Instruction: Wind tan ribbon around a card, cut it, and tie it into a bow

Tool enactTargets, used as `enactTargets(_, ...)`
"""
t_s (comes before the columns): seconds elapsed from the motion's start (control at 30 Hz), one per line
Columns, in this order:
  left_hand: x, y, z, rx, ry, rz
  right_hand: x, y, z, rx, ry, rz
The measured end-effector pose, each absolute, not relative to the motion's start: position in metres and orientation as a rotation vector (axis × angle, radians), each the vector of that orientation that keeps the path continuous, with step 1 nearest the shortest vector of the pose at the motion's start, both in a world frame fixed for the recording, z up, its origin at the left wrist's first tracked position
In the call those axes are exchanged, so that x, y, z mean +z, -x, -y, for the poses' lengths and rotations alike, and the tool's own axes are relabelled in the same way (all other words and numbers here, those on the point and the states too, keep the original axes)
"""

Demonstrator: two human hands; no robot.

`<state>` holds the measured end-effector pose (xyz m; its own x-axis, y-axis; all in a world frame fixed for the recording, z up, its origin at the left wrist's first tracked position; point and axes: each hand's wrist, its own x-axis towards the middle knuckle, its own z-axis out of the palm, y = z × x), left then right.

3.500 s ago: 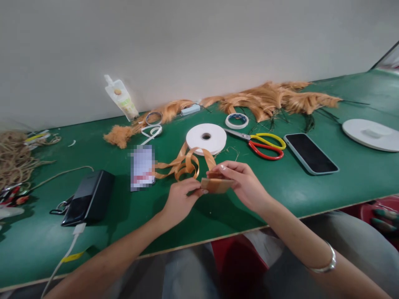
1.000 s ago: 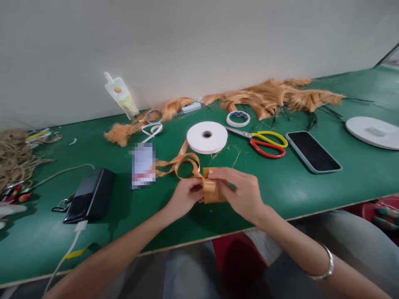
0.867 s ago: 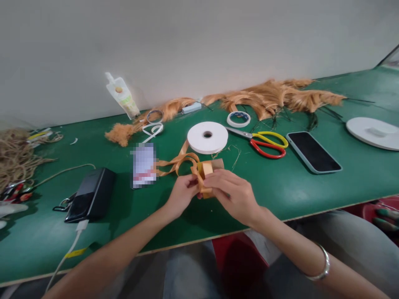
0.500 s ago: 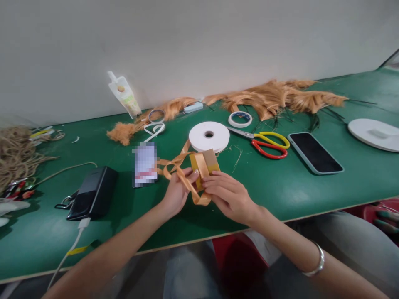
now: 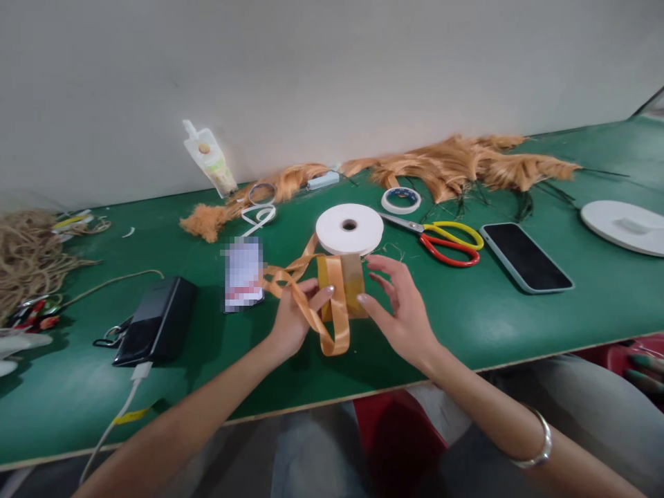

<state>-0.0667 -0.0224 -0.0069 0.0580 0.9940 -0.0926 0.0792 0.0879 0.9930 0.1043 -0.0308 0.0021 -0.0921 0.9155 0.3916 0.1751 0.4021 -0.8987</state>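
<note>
My left hand (image 5: 294, 315) grips the left side of a small cardboard block (image 5: 355, 280), partly yellow and partly brown, with its thumb pressed on the front. An orange satin ribbon (image 5: 339, 311) runs down over the block's face and hangs below it in a loop. More ribbon trails left in loose coils and leads up to a white ribbon spool (image 5: 332, 229) just behind. Beside the block's right edge is my right hand (image 5: 402, 304), its fingers apart and curved; the thumb tip is close to the edge, and I cannot tell whether it touches.
Scissors (image 5: 451, 242), a phone (image 5: 526, 257) and a tape roll (image 5: 401, 200) lie to the right. A blurred-out phone-like object (image 5: 243, 273) and a power bank (image 5: 155, 321) are on the left. Orange fibre bundles (image 5: 446, 162) line the wall; twine (image 5: 36, 256) is heaped far left.
My right hand has let go of the ribbon and block, moved right and spread its fingers. The ribbon loop hangs a little lower, and more of the block's face shows.
</note>
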Motion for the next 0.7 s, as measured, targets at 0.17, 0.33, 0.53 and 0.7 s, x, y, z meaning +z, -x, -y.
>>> enactTargets(0.17, -0.002, 0.06, 0.027, 0.889, -1.374, -1.275, 0.008, -0.099, 0.026, 1.604, 1.11, 1.153)
enactTargets(0.33, -0.002, 0.057, 0.022, 0.896, -1.226, -1.238, 0.013, -0.105, 0.023, 1.479, 1.163, 1.072)
enactTargets(0.53, -0.004, 0.066, 0.022, 0.604, -1.342, -1.236, 0.018, -0.124, 0.01, 1.117, 1.22, 1.054)
enactTargets(0.7, 0.0, 0.064, 0.036, 0.455, -1.958, -1.029, 0.025, -0.133, 0.006, 0.998, 1.215, 0.99)
